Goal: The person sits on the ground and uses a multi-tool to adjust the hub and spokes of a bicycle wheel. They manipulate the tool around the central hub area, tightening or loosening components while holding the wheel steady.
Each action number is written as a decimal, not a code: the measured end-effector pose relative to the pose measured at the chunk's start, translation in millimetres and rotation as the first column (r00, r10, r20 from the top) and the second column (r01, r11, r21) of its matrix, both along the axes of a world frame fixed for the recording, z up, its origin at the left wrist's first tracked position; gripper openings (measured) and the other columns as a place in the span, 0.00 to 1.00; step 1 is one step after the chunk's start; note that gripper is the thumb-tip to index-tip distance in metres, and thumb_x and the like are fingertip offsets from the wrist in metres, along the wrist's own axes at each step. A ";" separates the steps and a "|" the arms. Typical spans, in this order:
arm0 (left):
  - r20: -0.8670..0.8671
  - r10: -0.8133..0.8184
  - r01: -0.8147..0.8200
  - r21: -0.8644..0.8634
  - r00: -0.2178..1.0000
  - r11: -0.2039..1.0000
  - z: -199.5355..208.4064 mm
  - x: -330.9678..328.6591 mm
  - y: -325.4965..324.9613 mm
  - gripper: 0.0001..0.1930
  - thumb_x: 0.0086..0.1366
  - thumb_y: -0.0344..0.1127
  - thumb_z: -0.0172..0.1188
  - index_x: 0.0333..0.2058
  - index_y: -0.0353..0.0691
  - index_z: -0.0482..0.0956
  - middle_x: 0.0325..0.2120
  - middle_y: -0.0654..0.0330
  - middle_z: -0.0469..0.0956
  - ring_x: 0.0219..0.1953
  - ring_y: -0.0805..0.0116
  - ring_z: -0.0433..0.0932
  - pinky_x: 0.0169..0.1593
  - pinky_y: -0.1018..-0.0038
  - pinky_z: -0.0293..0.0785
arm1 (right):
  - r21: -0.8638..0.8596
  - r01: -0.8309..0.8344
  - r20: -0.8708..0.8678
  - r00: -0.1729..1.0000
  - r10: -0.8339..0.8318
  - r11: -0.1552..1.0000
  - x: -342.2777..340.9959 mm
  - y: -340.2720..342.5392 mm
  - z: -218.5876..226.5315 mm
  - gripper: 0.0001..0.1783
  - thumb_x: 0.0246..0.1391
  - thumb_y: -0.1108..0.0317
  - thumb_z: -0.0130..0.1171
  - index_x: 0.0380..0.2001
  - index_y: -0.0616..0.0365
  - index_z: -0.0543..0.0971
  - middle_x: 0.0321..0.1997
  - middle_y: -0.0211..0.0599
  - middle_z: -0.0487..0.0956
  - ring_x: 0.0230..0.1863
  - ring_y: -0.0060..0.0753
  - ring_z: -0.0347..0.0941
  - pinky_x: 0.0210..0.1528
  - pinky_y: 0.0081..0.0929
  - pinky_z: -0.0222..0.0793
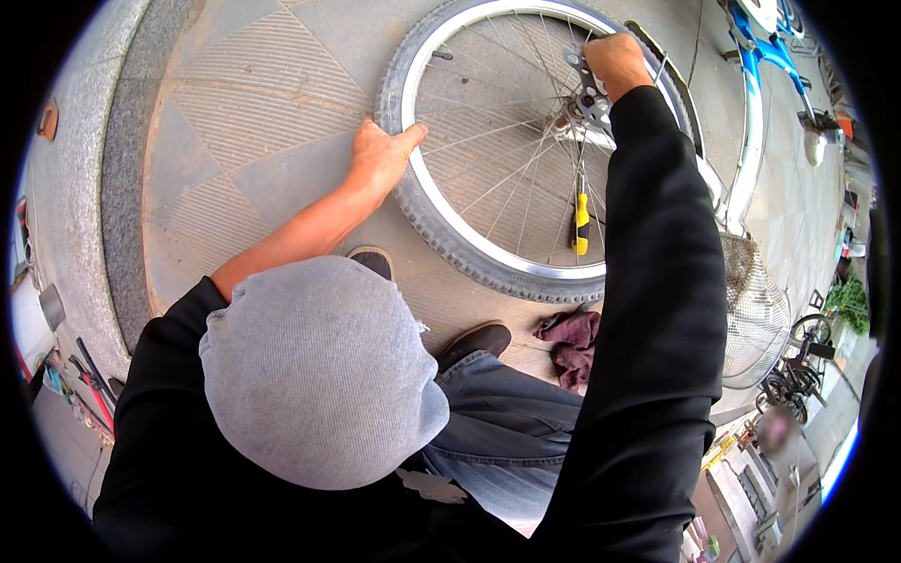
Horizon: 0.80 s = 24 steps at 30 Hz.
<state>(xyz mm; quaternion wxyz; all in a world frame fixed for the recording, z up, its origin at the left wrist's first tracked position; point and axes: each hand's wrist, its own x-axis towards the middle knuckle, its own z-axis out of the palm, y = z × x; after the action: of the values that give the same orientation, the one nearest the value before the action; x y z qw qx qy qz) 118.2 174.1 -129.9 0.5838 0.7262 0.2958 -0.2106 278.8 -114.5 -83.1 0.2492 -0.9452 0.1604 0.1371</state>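
A bicycle wheel [410,75] with a knobbly grey tyre and a silver rim lies in front of me. My left hand [380,155] grips the tyre and rim at its left side, thumb over the rim. My right hand [619,64] is closed in a fist on a flat metal wrench [589,94] with several holes, which sits at the wheel's hub [566,122]. The fingers hide the wrench's far end. A yellow-and-black handled screwdriver [582,225] lies behind the spokes, below the hub.
A dark red cloth [574,342] lies on the paving near my shoe [475,342]. To the right stand a blue-and-white bicycle frame [754,122] and a wire basket [754,319]. A stone kerb [117,188] runs along the left. Parked bicycles [798,371] show at far right.
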 end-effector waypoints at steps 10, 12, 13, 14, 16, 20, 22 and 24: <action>0.029 -0.023 0.022 0.041 0.999 0.999 -12.9 -2.0 4.3 0.30 0.56 0.42 0.69 0.47 0.23 0.70 0.38 0.45 0.79 0.36 0.61 0.80 0.39 0.67 0.78 | 0.463 0.148 -0.105 0.988 -0.112 0.874 -18.6 4.6 20.7 0.10 0.63 0.64 0.60 0.36 0.60 0.82 0.23 0.23 0.70 0.19 0.15 0.55 0.20 0.19 0.49; 0.044 0.007 -0.007 0.004 0.999 1.000 -12.1 -2.1 3.6 0.29 0.56 0.42 0.69 0.47 0.23 0.70 0.38 0.45 0.79 0.36 0.62 0.80 0.39 0.67 0.78 | 0.484 0.143 -0.086 0.989 -0.116 0.863 -15.3 3.1 12.5 0.08 0.62 0.65 0.60 0.35 0.59 0.82 0.21 0.23 0.70 0.19 0.17 0.55 0.20 0.20 0.49; 0.032 -0.005 0.005 0.008 0.999 1.000 -10.7 -1.1 2.3 0.30 0.56 0.42 0.69 0.47 0.23 0.70 0.38 0.45 0.79 0.36 0.62 0.80 0.39 0.67 0.78 | 0.291 0.137 -0.105 0.988 -0.111 0.947 -10.1 3.8 13.5 0.10 0.62 0.64 0.60 0.33 0.61 0.82 0.21 0.25 0.72 0.20 0.19 0.59 0.21 0.22 0.53; 0.019 -0.018 0.017 0.011 1.000 1.000 -9.2 0.0 1.1 0.30 0.56 0.42 0.70 0.48 0.23 0.70 0.38 0.45 0.79 0.36 0.61 0.80 0.39 0.67 0.78 | 0.105 0.050 -0.036 0.998 -0.046 0.993 -2.2 1.3 6.1 0.12 0.60 0.63 0.60 0.33 0.63 0.83 0.24 0.33 0.76 0.24 0.26 0.66 0.27 0.27 0.60; 0.006 -0.038 0.038 0.020 0.999 0.999 -4.1 0.0 0.5 0.30 0.56 0.42 0.70 0.48 0.23 0.69 0.38 0.45 0.79 0.36 0.61 0.80 0.39 0.67 0.78 | -0.285 -0.094 0.048 0.992 0.113 0.954 3.7 5.8 -5.5 0.18 0.55 0.59 0.62 0.32 0.67 0.84 0.30 0.48 0.83 0.34 0.41 0.80 0.37 0.38 0.73; 0.023 -0.017 0.016 0.047 1.000 0.999 -9.1 -1.9 4.4 0.31 0.56 0.42 0.70 0.48 0.22 0.69 0.38 0.45 0.79 0.36 0.61 0.80 0.39 0.67 0.78 | 0.109 -0.126 0.148 0.983 0.109 0.986 -11.3 -3.4 0.0 0.22 0.59 0.54 0.60 0.38 0.66 0.83 0.27 0.32 0.80 0.25 0.26 0.73 0.31 0.28 0.70; 0.022 -0.007 0.006 0.034 1.000 0.999 -6.5 -0.2 3.5 0.32 0.56 0.42 0.70 0.49 0.22 0.69 0.38 0.44 0.79 0.36 0.61 0.80 0.39 0.68 0.78 | 0.147 -0.117 0.038 0.993 0.112 0.982 -15.4 -5.7 7.9 0.27 0.58 0.48 0.62 0.42 0.66 0.83 0.30 0.36 0.81 0.28 0.29 0.75 0.37 0.29 0.73; 0.008 0.017 -0.017 0.002 1.000 1.000 -1.1 -1.5 1.5 0.32 0.56 0.42 0.70 0.49 0.22 0.69 0.38 0.44 0.79 0.36 0.61 0.80 0.39 0.68 0.78 | 0.080 -0.187 0.049 0.982 0.183 0.979 -17.9 -0.7 8.5 0.29 0.57 0.46 0.63 0.43 0.66 0.83 0.32 0.40 0.82 0.30 0.31 0.76 0.39 0.28 0.74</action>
<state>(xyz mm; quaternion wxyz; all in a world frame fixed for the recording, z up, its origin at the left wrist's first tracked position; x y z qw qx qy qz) 116.7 175.5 -131.0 0.5861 0.7251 0.2997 -0.2023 261.0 -115.2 -74.6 0.2780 -0.9473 0.0607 0.1468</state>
